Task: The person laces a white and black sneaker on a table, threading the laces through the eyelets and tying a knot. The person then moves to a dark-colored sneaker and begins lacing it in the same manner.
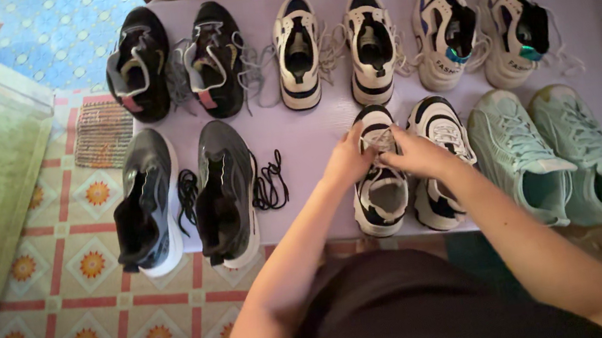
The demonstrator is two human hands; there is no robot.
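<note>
A lavender mat [312, 136] on the floor carries six pairs of sneakers in two rows, toes away. The black-and-white sneaker [380, 181] sits front row, centre. Both hands pinch its laces over the tongue: left hand [349, 160] and right hand [415, 155] closed on white laces [382, 139], apparently threading them.

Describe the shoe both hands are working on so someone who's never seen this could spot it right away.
On the pale purple mat twelve shoes lie in two rows; look at the near row. The black-and-white sneaker is third from the left there, with the left hand and right hand at its laces. Its matching twin sits just right of it, untouched.
</note>
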